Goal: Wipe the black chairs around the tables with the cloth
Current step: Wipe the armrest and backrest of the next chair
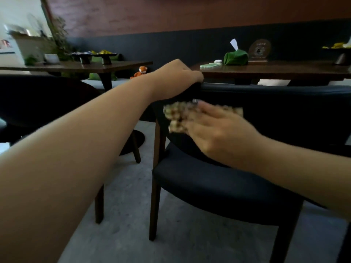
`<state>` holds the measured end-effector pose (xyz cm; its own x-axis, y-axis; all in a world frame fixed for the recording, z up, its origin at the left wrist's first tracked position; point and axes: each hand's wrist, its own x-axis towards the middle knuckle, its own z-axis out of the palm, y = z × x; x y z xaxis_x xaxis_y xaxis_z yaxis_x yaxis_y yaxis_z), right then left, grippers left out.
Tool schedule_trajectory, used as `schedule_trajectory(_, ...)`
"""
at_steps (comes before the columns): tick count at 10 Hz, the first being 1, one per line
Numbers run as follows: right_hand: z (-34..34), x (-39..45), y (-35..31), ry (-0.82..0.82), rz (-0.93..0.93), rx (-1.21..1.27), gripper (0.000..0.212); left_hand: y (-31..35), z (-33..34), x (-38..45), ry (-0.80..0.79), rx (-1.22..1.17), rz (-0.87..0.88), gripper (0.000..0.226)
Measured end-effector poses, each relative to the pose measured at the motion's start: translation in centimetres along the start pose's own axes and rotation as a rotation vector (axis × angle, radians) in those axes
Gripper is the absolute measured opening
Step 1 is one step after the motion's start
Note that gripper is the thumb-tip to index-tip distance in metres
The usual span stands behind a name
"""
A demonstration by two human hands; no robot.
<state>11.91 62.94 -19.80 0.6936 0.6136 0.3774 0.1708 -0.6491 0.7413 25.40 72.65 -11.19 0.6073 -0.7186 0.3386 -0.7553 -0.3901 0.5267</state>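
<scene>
I see the curved, padded backrest of the black upholstered chair with dark wooden legs (275, 111) running left to right across my view, so any wiping pass has to follow that long axis. My left hand (176, 78) curls over the backrest's left end at the top edge, gripping it. My right hand (214, 128), fingers fairly straight, presses the mottled beige cloth (178, 116) flat against the inner face of the backrest, just below and right of the left hand. The cloth is blurred. Most of the backrest stretches away to the right, so I judge the right hand the one to carry the cloth along it. The wooden tabletop (275, 70) stands just behind.
</scene>
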Motion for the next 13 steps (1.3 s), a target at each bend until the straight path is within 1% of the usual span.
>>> schedule_trajectory(1, -2.3, 0.3, 1.9, 0.072, 0.053, -0.056, 0.036, 0.5, -0.9, 0.2, -0.072, -0.016, -0.008, 0.031)
schedule_trajectory(2, -2.1, 0.2, 2.4, 0.078, 0.044, -0.141, 0.033, 0.3, -1.7, 0.2, -0.177, -0.045, 0.008, 0.026)
schedule_trajectory(3, 0.3, -0.4, 1.1, 0.099, 0.066, -0.124, 0.029, -1.4, -2.4, 0.8, -0.169, -0.104, 0.095, 0.029)
schedule_trajectory(4, 3.2, -1.7, -1.8, -0.048, -0.072, -0.144, 0.027, -4.4, -3.4, 1.9, -0.076, -0.122, 0.130, 0.032)
schedule_trajectory(5, 4.4, -2.7, -4.2, -0.318, -0.151, -0.169, 0.025, -7.3, -3.5, 3.3, -0.096, -0.014, 0.144, 0.037)
schedule_trajectory(6, 3.1, -0.5, -2.9, -0.103, -0.018, -0.025, 0.027, -9.2, -2.8, 4.9, -0.149, 0.037, 0.157, 0.043)
schedule_trajectory(7, 0.1, 3.5, 0.2, 0.134, 0.127, -0.082, 0.024, -11.2, -2.4, 6.9, -0.096, -0.109, 0.191, 0.035)
schedule_trajectory(8, 0.1, 5.5, 0.4, 0.109, 0.160, -0.199, 0.023, -12.7, -2.2, 8.0, -0.109, -0.298, 0.277, 0.048)
schedule_trajectory(9, 3.2, 4.5, -2.9, -0.095, 0.118, -0.129, 0.025, -13.7, -2.1, 8.7, -0.171, -0.331, 0.370, 0.051)
schedule_trajectory(10, 7.0, 2.0, -6.3, -0.323, 0.154, -0.112, 0.033, -14.6, -1.3, 9.1, -0.145, -0.356, 0.469, 0.052)
schedule_trajectory(11, 9.0, 1.5, -8.1, -0.487, 0.176, -0.099, 0.035, -15.1, -1.1, 9.5, -0.120, -0.421, 0.541, 0.047)
schedule_trajectory(12, 8.5, 2.4, -7.9, -0.488, 0.154, -0.087, 0.033, -15.7, -1.6, 10.4, -0.222, -0.495, 0.597, 0.048)
schedule_trajectory(13, 5.0, 4.8, -5.2, -0.205, 0.271, -0.136, 0.032, -16.8, -1.5, 12.0, -0.243, -0.622, 0.665, 0.041)
